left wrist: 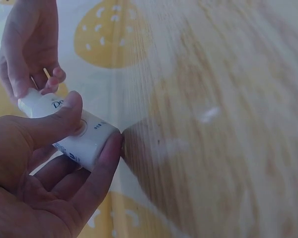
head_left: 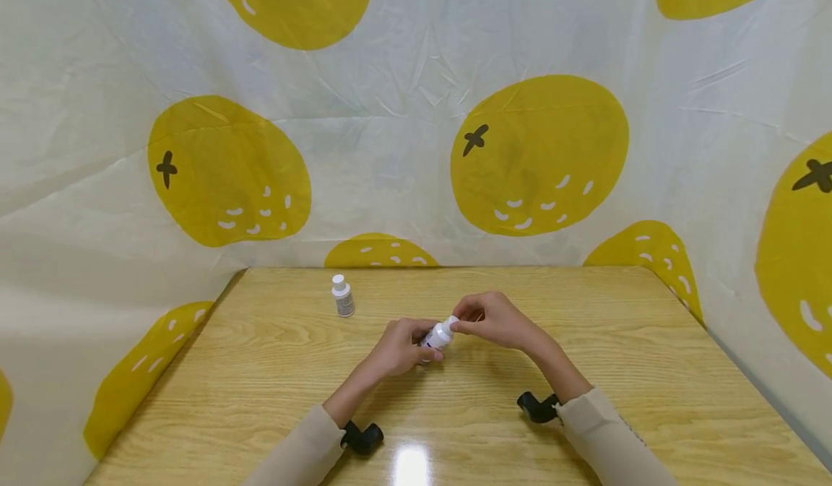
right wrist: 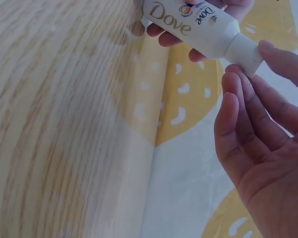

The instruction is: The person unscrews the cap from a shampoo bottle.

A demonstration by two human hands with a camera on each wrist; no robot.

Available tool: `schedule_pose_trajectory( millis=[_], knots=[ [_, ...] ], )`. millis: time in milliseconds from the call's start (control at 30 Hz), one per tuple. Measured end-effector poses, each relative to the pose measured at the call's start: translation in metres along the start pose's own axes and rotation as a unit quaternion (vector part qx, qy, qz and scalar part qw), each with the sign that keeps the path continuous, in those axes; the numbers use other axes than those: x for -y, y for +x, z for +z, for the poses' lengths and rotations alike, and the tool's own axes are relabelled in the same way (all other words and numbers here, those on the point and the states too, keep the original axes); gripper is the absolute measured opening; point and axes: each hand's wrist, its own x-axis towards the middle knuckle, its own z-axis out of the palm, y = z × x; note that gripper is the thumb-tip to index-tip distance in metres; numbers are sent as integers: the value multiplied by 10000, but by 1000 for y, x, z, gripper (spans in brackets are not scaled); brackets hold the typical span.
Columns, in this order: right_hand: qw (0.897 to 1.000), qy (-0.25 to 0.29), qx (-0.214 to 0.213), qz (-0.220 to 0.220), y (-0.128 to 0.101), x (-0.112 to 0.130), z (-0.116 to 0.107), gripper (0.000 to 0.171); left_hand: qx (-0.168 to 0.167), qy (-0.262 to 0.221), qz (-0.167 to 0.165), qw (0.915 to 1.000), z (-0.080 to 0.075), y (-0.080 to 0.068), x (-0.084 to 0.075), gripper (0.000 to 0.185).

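Note:
A small white Dove bottle (head_left: 437, 336) is held tilted over the middle of the wooden table (head_left: 585, 428). My left hand (head_left: 416, 346) grips its body, with the thumb across the label and the fingers curled under the base (left wrist: 84, 141). My right hand (head_left: 458, 321) pinches the bottle's white cap (right wrist: 244, 53) between thumb and fingertips, its other fingers loosely extended. In the right wrist view the Dove bottle (right wrist: 188, 22) has its cap end pointing toward my right palm. The cap sits on the bottle; whether it is loosened I cannot tell.
A second small white-capped bottle (head_left: 342, 296) stands upright at the back left of the table. A white cloth with yellow fruit prints (head_left: 539, 154) hangs behind and along both sides. Black wrist mounts (head_left: 362, 437) sit under both sleeves.

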Motion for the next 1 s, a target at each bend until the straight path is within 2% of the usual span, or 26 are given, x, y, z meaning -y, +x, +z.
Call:
schedule_pose_trajectory(
  millis=[267,533,800,1000],
  knots=[
    [9997,-141,-150,106,0,2,-1,21,-23,-82,-124,9999,0,-1,-2,42],
    [9997,141,-9,184,0,1,0,18,-11,0,-99,10000,-1,0,-1,42],
    [10000,17,19,-12,0,-1,-2,19,-1,4,-114,9999,0,0,-2,43],
    [9996,222,-25,179,-1,-1,-1,20,-23,86,-60,9999,1,1,-1,42]
  ],
)
